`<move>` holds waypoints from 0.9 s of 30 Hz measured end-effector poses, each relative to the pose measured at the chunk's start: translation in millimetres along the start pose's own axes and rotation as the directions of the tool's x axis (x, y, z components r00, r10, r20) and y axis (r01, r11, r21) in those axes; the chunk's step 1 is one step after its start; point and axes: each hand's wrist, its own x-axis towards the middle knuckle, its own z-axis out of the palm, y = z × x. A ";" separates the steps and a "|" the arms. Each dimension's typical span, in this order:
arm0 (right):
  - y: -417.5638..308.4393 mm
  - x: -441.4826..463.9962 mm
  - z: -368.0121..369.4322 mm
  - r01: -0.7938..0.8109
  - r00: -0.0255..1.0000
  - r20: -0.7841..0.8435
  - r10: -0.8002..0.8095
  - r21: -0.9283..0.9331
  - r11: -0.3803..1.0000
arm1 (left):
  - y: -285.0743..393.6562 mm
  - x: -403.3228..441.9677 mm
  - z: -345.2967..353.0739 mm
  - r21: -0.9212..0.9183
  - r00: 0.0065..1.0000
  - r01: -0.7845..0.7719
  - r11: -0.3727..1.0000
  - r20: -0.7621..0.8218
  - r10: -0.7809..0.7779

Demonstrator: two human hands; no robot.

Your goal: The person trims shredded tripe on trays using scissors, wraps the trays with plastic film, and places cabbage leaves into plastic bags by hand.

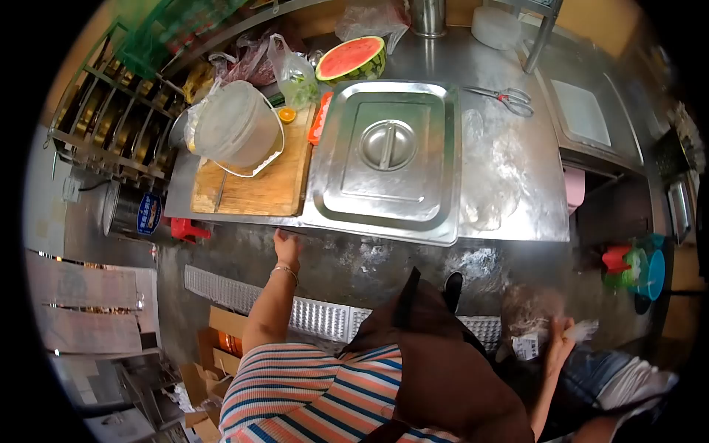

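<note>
My left hand (286, 249) is at the front edge of the steel counter, just below the wooden cutting board (251, 196). Its fingers look curled, and whatever they may hold is hidden. Low on the right, my right hand (563, 336) is closed on a clear plastic bag (532, 310) with brownish contents and a white label. The bag is blurred and hangs over the floor beside my dark apron (443, 369). A translucent white bucket (234, 125) with a wire handle stands on the cutting board. Right of the board lies a large steel pan lid (347, 181).
Behind the lid sits a cut watermelon (353, 59). Scissors (506, 97) with red-and-grey handles rest on the wet steel counter (509, 210). An orange half (286, 115) is beside the bucket. Cardboard boxes (225, 325) and a metal floor grate (317, 317) are below.
</note>
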 end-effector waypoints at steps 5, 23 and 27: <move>112.8 -112.3 3.3 -0.095 0.994 -0.086 0.062 -0.460 0.883 | 29.4 40.1 -27.6 -0.083 0.996 0.081 0.993 -0.030 -0.084; 151.7 -476.0 202.1 -0.613 0.722 -0.546 0.426 -0.218 0.759 | 0.8 139.3 -93.0 0.330 0.792 -0.395 0.857 0.595 0.135; 152.6 -525.6 261.1 -0.616 0.687 -0.570 0.451 -0.127 0.778 | -41.4 139.8 -120.5 0.139 0.547 -0.736 0.663 0.698 0.461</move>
